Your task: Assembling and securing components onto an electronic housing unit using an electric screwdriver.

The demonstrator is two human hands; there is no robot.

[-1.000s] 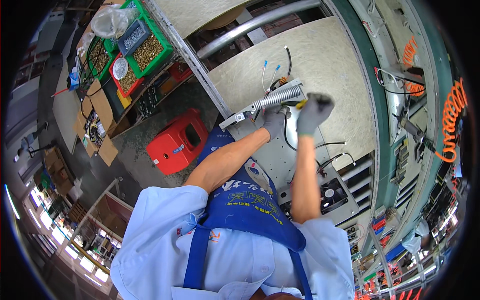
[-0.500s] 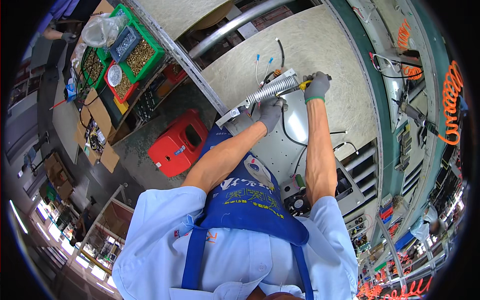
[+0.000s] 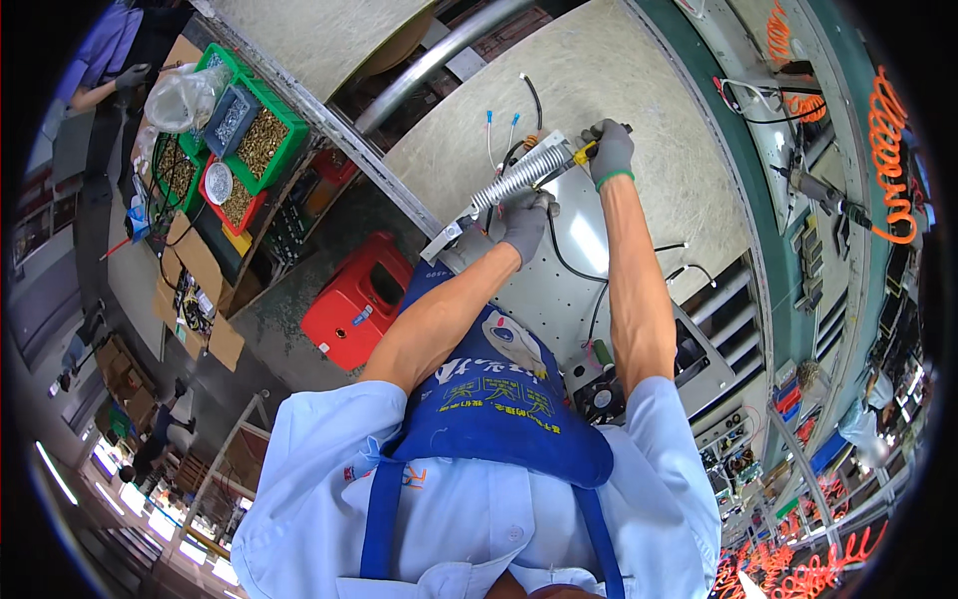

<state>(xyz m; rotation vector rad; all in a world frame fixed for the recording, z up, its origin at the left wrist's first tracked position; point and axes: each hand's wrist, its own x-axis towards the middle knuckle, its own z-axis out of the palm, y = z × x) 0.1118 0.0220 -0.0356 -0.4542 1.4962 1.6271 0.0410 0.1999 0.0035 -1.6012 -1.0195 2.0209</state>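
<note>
On far bench: left hand (image 3: 523,222) gripping ribbed coil (image 3: 519,176), right hand (image 3: 610,150) closed round yellow-handled screwdriver (image 3: 582,153); best kept square, coil steadied.

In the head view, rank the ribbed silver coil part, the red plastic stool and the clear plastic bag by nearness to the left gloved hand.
1. Ribbed silver coil part: touching the left gloved hand, just above it.
2. Red plastic stool: lower left, on the floor.
3. Clear plastic bag: far upper left, over the green crates.

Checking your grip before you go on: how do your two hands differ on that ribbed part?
The left hand rests on the silver ribbed part, while the right hand grips a yellow-handled screwdriver at its far end. The left sits nearer the body, the right farther out. Both wear grey gloves.
</note>
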